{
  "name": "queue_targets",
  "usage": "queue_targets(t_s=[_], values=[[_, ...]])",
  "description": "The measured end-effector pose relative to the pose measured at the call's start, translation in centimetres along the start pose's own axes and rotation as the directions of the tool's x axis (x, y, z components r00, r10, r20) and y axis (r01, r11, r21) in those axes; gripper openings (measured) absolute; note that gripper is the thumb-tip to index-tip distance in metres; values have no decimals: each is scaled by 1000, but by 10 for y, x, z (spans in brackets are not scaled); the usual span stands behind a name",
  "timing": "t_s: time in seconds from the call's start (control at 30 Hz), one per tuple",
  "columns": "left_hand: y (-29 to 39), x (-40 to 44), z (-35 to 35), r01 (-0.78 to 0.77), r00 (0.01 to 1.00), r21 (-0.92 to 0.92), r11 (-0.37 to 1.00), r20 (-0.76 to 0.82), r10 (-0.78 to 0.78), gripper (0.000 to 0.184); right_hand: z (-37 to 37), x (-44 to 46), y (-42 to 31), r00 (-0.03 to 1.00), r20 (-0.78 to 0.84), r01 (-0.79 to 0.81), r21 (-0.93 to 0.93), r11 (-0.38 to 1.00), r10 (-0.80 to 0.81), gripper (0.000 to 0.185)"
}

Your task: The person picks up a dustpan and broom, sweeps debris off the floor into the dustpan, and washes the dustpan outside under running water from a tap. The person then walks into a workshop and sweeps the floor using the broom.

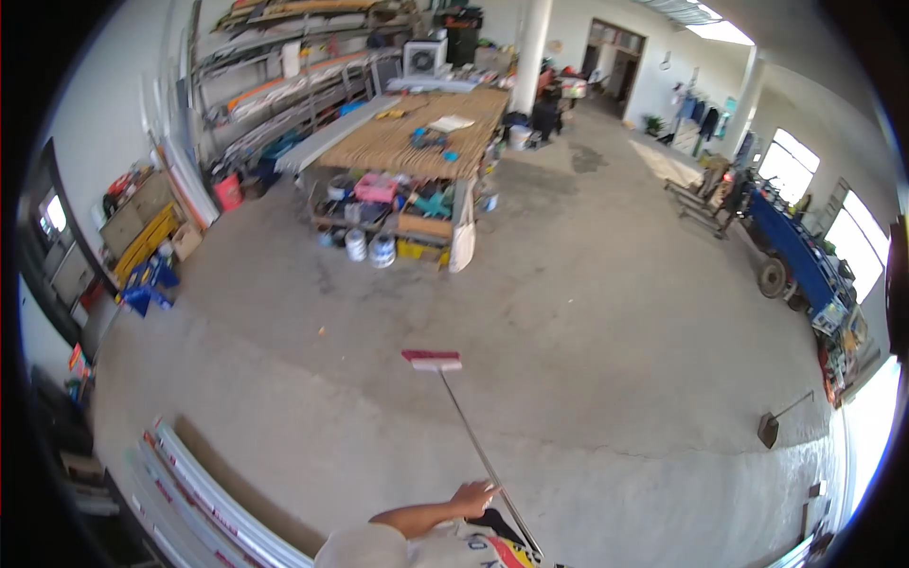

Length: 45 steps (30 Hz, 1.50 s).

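Note:
A long-handled broom [464, 414] slants down from the middle of the floor toward my body. Its head [433, 363], pale pink with dark red bristles, rests on the concrete. My left hand [473, 499] reaches in from the lower left, its fingers closed around the upper part of the thin handle. The end of the handle runs down in front of my printed shirt [473, 551]. My right hand does not show. A few small bits of litter [321, 330] lie on the floor left of the broom head.
A cluttered workbench [407, 156] with loaded shelves stands ahead. Long metal profiles [222, 511] lie at lower left. A long-handled dustpan [769, 431] stands at right, near a blue cart [791, 241]. A blue step stool [149, 282] and a red bucket [228, 192] are on the left.

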<state>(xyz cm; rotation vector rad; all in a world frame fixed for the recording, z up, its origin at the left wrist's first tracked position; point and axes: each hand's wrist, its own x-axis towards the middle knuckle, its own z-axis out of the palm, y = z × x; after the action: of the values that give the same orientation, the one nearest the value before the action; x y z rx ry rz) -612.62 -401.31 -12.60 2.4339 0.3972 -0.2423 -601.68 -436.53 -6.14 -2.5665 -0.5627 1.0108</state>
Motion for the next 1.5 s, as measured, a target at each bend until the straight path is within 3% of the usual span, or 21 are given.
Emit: queue_targets(t_s=[0.1,0.13,0.17,0.2,0.27,0.3,0.37,0.4,0.47,0.5,0.53,0.6,0.7,0.73,0.77,0.8,0.83,0.93,1.07,1.3,1.5], values=[[-3,36,-17,-189,971,182,965,-111,212,76,-30,59,0,963,98,254,-21,967,-250,31],[-3,42,-30,-170,979,228,959,-67,190,75,-40,90,-3,922,131,366,13,931,-364,32],[-12,52,-28,-162,955,229,960,-209,211,57,-47,118,-7,878,166,449,41,893,-449,32],[-22,59,-35,-65,990,184,981,-110,86,47,-85,111,-93,850,283,519,-303,799,-444,29],[-41,69,-58,118,984,115,986,120,-132,29,-116,133,-177,784,418,607,-362,708,-458,30],[-52,65,-74,170,981,78,982,76,-176,21,-120,149,-197,724,413,687,-356,634,-552,28],[-78,54,-97,220,974,39,975,43,-222,15,-133,167,-261,703,564,685,-370,628,-434,35],[-96,50,-104,220,974,44,975,49,-222,17,-137,171,-295,665,617,732,-429,529,-420,41],[-127,39,-118,283,959,-68,957,9,-283,15,-150,161,-362,642,560,741,-628,236,-524,44],[-137,31,-131,322,946,-83,943,-12,-324,15,-156,162,-389,620,545,732,-661,167,-564,43],[-151,25,-134,362,928,-134,922,-37,-370,15,-160,163,-414,605,503,749,-623,226,-618,40],[-184,14,-134,432,885,-230,872,-78,-459,13,-164,166,-456,454,343,844,-463,272,-823,38],[-209,1,-147,441,867,-347,828,-75,-493,12,-141,172,-508,433,161,894,47,445,-887,34],[-213,-2,-152,440,863,-384,812,-68,-500,11,-122,177,-518,492,54,801,365,476,-869,32],[-217,-3,-156,429,866,-408,806,-68,-496,15,-94,187,-521,575,-34,637,646,421,-818,30],[-226,-2,-157,416,863,-405,814,-107,-494,18,-72,195,-525,666,-96,432,858,278,-740,29],[-234,0,-157,404,856,-401,822,-151,-494,22,-65,204,-529,657,-102,334,928,167,-747,27],[-253,1,-157,324,825,-486,812,-275,-494,29,-64,206,-562,646,-66,229,967,110,-761,32],[-243,10,-194,244,795,-599,763,-327,-511,35,-79,192,-598,611,-149,407,902,147,-777,35],[-163,142,-245,-153,890,-576,803,-434,-141,38,-178,150,-607,489,-415,774,612,162,-767,38],[-99,230,-258,-346,886,-611,712,-463,34,29,-185,131,-604,327,-433,939,250,236,-840,39]])
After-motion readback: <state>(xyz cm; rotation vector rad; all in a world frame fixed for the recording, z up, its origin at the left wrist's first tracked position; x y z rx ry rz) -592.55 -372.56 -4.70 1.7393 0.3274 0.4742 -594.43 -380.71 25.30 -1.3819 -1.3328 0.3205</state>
